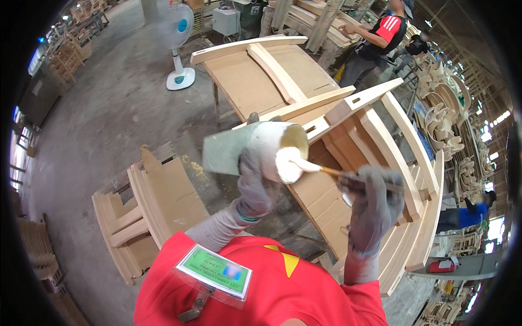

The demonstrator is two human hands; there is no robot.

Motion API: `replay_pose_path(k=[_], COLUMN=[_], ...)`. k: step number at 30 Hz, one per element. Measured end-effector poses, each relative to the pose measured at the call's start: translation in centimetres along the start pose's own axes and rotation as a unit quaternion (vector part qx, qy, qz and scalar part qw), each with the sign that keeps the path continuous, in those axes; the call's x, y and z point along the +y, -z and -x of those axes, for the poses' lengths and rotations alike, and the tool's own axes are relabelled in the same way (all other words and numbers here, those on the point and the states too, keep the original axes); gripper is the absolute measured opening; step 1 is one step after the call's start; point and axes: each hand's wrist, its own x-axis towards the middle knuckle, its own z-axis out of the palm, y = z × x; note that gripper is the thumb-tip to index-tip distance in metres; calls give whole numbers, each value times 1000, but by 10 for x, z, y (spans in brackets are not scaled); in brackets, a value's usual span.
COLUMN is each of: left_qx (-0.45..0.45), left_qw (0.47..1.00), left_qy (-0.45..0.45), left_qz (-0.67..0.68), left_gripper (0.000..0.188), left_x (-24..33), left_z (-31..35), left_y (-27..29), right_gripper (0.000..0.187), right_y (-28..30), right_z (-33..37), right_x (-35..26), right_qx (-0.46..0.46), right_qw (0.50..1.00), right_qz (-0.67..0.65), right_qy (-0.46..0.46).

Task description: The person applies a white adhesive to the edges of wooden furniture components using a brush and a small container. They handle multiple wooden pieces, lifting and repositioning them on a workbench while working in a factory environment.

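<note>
Head view: loading a brush with white glue from a hand-held pot, above a wooden chair frame.

A glue pot (274, 149), white-crusted and tipped on its side with its mouth toward the person's right, sits in the gloved left hand (254, 187), whose fingers are wrapped fully round its body. The brush (312, 167) has its bristle end, thick with white glue, at the lower lip of the mouth; the gloved right hand (372, 204) has its fingers closed round the handle. To load it well, I judge the brush should be turned against the rim so the excess stays in the pot and does not drip on the chair frame (380, 141) just beneath. A workbench (244, 76) stands beyond it, a stack of chair parts (144, 209) lower left, and a pedestal fan (179, 41) farther off.
</note>
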Motion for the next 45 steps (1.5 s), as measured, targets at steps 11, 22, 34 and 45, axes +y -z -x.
replay_pose_path(k=[11, 22, 34, 45], left_qx=[50, 48, 59, 56], left_qw=[969, 974, 974, 971], left_qy=[154, 142, 147, 143], left_qz=[185, 171, 162, 186], left_gripper=[48, 47, 51, 45], left_x=[23, 16, 17, 16], left_z=[-28, -32, -33, -32], left_y=[23, 30, 28, 32], right_gripper=[20, 16, 19, 19], right_y=[8, 12, 3, -11], right_z=[-114, -127, -128, -124], right_x=[37, 44, 39, 39], right_qx=[-137, -145, -210, -223], right_qw=[983, 982, 962, 958], right_qz=[96, 105, 167, 152], right_qy=[-73, -58, -44, -102])
